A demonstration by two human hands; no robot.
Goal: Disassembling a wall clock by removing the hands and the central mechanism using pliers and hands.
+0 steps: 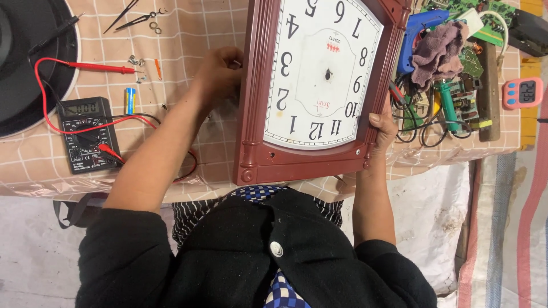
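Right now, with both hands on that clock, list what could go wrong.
1. The clock overhangs the table edge, held only by the left hand and right hand at its sides; a slip could drop it.
2. Its right side sits close to the pile of cables and circuit boards; shifting it may snag them.
3. Small screws lie loose near the left hand and could get swept off.

Open checked tablecloth [188, 51] lies left of the wall clock [319, 85], hemmed by a multimeter [88, 134] and red probe leads [85, 67]; right, tangled wires [419, 117], a glue gun [416, 31] and circuit boards [485, 23] block passage.
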